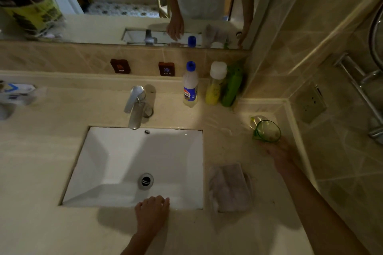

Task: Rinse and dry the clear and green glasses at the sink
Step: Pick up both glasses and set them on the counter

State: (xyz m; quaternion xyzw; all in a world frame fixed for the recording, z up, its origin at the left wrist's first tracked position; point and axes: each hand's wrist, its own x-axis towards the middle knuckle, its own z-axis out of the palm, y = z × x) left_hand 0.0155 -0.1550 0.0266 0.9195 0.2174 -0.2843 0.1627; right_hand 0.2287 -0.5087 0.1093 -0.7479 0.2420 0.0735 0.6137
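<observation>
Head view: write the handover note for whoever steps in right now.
Left hand: empty, fingers resting on the front rim of the sink.
Right hand: reaching to the green glass on the counter in the right corner; grip not clear.
Clear glass: seems to stand just behind the green one, hard to make out.
Cloth: folded on the counter right of the sink.
Faucet: no water running.
Done: cannot tell from this view.
Left: bring the glasses to the sink, rinse, dry with the cloth.
</observation>
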